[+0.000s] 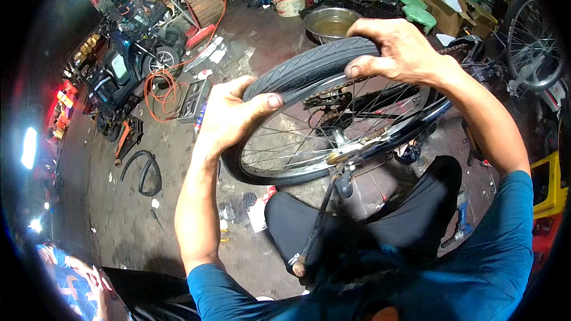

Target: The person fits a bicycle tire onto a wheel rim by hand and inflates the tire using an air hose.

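Note:
A bicycle wheel with a black tyre [297, 73], thin spokes and a metal hub [338, 137] stands tilted in front of my knees, joined to a frame with a chain. My left hand [229, 113] is closed round the tyre's left side, its thumb pressing the inner edge. At the upper right, my right hand [398, 50] grips the same tyre, thumb on the inside and fingers over the tread. Between the hands, the tyre's edge appears to stand off the silver rim [270, 173]. The fingertips behind the tyre are hidden.
Beyond the wheel are a metal basin [318, 31] of brownish liquid and a bucket [287, 1]. At left lie an orange hose [156, 98], a grey tool tray [191, 104] and a black rubber piece [156, 178]. A drill [463, 223] is at right. Another person [74, 285] sits lower left.

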A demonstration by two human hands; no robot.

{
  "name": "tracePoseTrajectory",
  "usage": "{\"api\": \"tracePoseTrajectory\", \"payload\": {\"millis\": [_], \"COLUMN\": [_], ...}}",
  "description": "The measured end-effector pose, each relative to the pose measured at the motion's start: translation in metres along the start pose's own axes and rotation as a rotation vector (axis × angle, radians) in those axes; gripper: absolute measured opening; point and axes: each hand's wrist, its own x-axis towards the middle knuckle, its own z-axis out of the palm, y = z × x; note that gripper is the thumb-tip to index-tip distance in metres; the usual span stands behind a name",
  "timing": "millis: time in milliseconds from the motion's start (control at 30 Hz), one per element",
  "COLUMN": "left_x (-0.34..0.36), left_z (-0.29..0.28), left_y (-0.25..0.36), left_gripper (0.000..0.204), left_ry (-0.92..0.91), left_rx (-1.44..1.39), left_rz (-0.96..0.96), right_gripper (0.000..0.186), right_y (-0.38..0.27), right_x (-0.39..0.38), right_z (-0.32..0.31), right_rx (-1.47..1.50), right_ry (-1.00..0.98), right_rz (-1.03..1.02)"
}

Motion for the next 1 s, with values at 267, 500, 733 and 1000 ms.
{"api": "tracePoseTrajectory", "payload": {"millis": [267,500,733,1000], "left_x": [-0.007,-0.043,-0.019,-0.05], "left_z": [-0.002,-0.001,-0.005,0.003], "left_y": [0.001,-0.045,-0.022,-0.056], "left_gripper": [0.046,0.032,0.037,0.04], "left_ry": [-0.041,0.28,0.09,0.428], "left_rx": [0.138,0.194,-0.018,0.347], "left_rz": [0.018,0.208,0.001,0.305], "right_gripper": [0.045,0.045,0.052,0.057], "right_y": [0.01,0.02,0.029,0.035], "right_x": [0.0,-0.015,-0.033,-0.033], "right_z": [0.011,0.006,0.003,0.001], "right_rx": [-0.134,-0.053,-0.007,0.049], "right_ry": [0.132,0.122,0.136,0.096], "right_rz": [-0.128,-0.019,0.063,0.097]}}
